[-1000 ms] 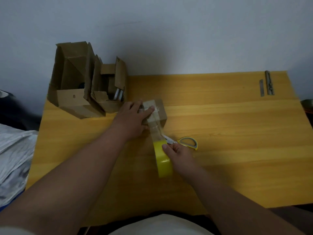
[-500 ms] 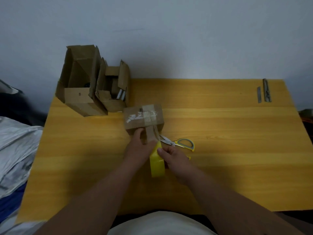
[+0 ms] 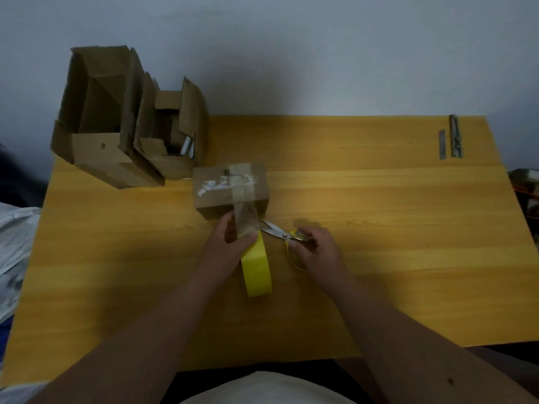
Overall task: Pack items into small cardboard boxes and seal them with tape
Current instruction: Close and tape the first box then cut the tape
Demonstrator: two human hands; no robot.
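Note:
A small closed cardboard box (image 3: 215, 196) sits on the yellow wooden table (image 3: 379, 228), with clear tape across its top and torn white label scraps. A strip of clear tape (image 3: 246, 217) runs from the box's front down to a yellow tape roll (image 3: 258, 268) standing on edge. My left hand (image 3: 233, 239) pinches the roll's upper end where the strip leaves it. My right hand (image 3: 315, 247) grips the yellow handles of the scissors (image 3: 277, 230), whose blades point toward the tape strip.
Two open cardboard boxes stand at the table's back left: a large one (image 3: 96, 123) and a smaller one (image 3: 172, 132) holding white items. Two metal strips (image 3: 450, 139) lie at the back right corner. White plastic bags (image 3: 11, 252) sit off the left edge.
My left hand left the box top and took the tape roll. My right hand let go of the roll and took hold of the scissors' handles. The camera has shifted.

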